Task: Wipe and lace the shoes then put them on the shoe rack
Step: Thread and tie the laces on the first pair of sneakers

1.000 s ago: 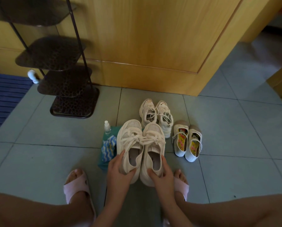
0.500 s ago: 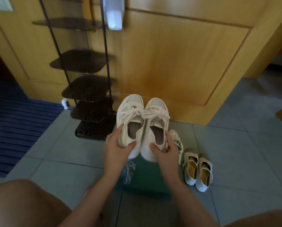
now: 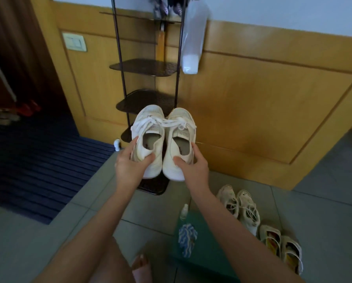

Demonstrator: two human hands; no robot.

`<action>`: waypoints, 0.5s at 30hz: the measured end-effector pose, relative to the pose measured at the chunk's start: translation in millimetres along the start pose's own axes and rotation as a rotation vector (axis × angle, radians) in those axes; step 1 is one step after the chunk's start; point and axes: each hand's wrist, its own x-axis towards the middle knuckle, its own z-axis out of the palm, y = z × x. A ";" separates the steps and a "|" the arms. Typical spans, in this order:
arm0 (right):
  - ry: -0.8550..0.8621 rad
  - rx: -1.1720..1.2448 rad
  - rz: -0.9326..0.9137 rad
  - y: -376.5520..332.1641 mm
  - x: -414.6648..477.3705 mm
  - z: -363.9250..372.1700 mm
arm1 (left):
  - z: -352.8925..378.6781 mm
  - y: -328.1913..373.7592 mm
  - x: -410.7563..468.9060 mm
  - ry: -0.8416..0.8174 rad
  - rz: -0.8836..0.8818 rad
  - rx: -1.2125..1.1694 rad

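1. At the left edge of the frame, a dark blue ribbed mat lay on the floor, and a pale switch plate sat on the wood panelling at the upper left; no writing on it could be read.
2. Left of centre, the dark metal shoe rack stood against the wall with its shelves stacked upward.
3. At centre, the left hand gripped the heel of the left sneaker, thumb on the back and fingers curled round the outer side.
4. Just beside it, the right hand clasped the heel of the right sneaker the same way. Both white shoes were held in the air, side by side and touching, in front of the rack's lower shelves, toes toward it, laces threaded. Dark insole marks were too blurred to read.
5. Lower centre-right, a spray bottle stood at the edge of a green pad, with a blue-and-white cloth on it.
6. At the lower right, a pair of worn sneakers and a pair of small shoes with yellow insoles sat on the tiles.
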 end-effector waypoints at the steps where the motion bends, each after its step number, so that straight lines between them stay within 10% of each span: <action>1: -0.007 0.001 0.003 -4.1 4.5 7.6 | -5.3 3.3 6.7 0.012 -0.005 -0.007; 15: -0.070 -0.020 0.021 -38.5 111.5 92.0 | -30.2 10.7 137.8 0.002 -0.068 -0.055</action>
